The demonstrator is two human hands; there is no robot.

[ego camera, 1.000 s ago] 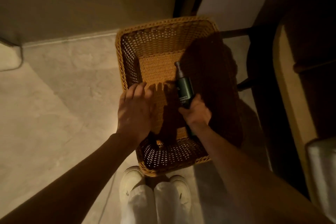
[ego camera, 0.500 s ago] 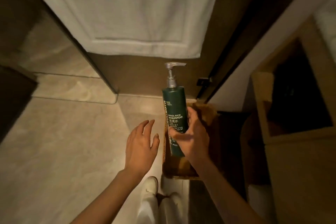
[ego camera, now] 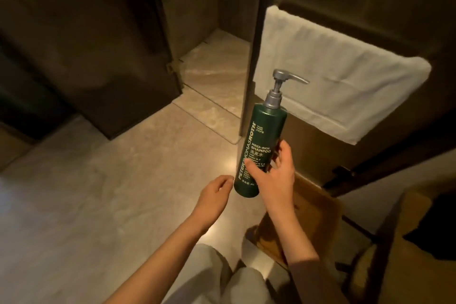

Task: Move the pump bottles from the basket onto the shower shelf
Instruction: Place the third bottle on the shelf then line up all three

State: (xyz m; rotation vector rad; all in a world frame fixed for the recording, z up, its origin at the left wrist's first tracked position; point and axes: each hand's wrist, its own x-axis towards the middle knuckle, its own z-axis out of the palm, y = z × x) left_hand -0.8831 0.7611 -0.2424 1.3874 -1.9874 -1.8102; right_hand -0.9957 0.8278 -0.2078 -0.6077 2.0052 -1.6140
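A dark green shampoo pump bottle [ego camera: 265,136] with a silver pump head stands nearly upright in the air, leaning slightly right. My right hand [ego camera: 276,177] is shut on its lower half, thumb across the label. My left hand [ego camera: 214,195] hovers just left of the bottle's base, fingers loosely curled, holding nothing. The wicker basket [ego camera: 311,219] sits on the floor below my right forearm, mostly hidden by the arm. No shower shelf shows in this view.
A white towel [ego camera: 340,81] hangs on a glass panel at the right. The shower opening [ego camera: 212,61] lies ahead between dark panels, with a low threshold. Pale marble floor [ego camera: 111,192] spreads left. A wooden cabinet [ego camera: 419,242] stands at the right.
My right hand lifted the bottle out of the basket and up in front of me. The view swung up and left toward the shower opening. My left hand curled and dropped a little.
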